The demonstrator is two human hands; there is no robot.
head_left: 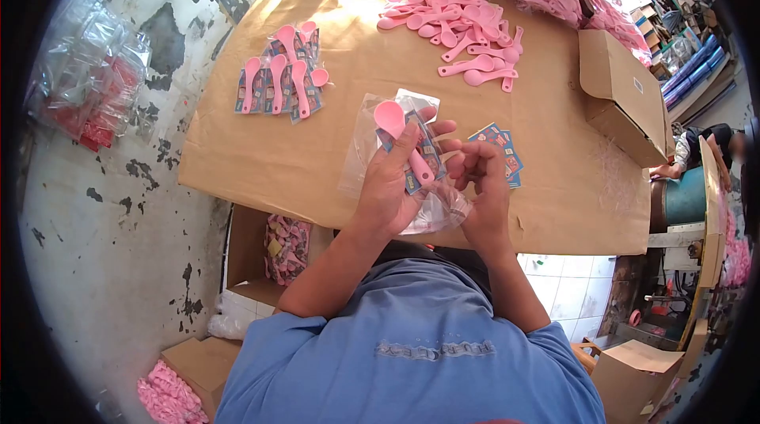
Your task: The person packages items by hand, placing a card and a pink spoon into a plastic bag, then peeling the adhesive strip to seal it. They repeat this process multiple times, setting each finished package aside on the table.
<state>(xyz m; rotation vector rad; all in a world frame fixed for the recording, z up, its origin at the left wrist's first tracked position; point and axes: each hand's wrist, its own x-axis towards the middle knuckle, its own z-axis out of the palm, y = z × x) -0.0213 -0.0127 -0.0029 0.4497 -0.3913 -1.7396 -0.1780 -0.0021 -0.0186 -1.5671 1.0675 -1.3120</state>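
My left hand (389,178) is closed around a pink measuring spoon (389,115), bowl upward, together with a blue printed card (434,156) and a clear plastic bag (434,214). The thumb presses across the spoon's handle. Close on the right, my right hand (483,178) has its fingers bent together beside the card and bag; what they pinch, if anything, is hidden. Under the hands lie more clear bags (356,147). Several blue printed cards (507,156) lie just beyond my right hand.
Pink spoons on cards (277,83) lie at the table's left. A loose heap of pink spoons (455,20) is at the back. An open cardboard box (621,95) stands on the right edge. Plastic bags (87,60) hang on the left wall. A co-worker's hand (669,171) shows far right.
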